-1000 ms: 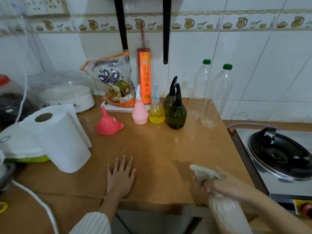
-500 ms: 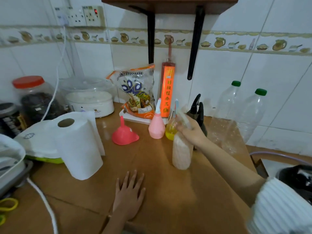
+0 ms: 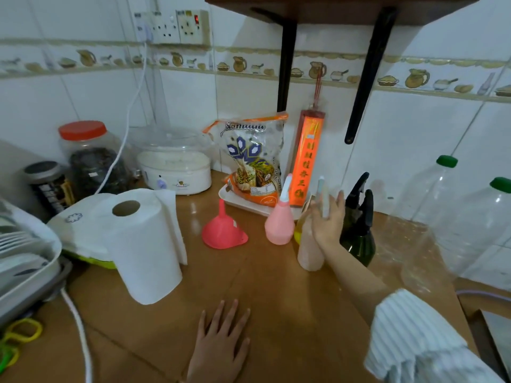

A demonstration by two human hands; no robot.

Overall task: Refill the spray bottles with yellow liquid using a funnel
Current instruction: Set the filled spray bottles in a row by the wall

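Pink funnel (image 3: 223, 234), pink bottle (image 3: 279, 225), dark green bottle (image 3: 358, 244), striped sleeve (image 3: 414, 341).

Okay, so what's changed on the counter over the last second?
The right hand carried the white spray bottle from the counter's front edge to the back row, stood it beside the pink bottle, and its fingers have now opened off it. The left hand stays flat on the counter; the pink funnel hasn't moved.

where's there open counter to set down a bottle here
Bare counter lies between the paper towel roll, the left hand and the right forearm, up to the pink funnel. It is crowded at the back: pink bottle, white spray bottle under the right hand, dark green sprayers, clear plastic bottles.
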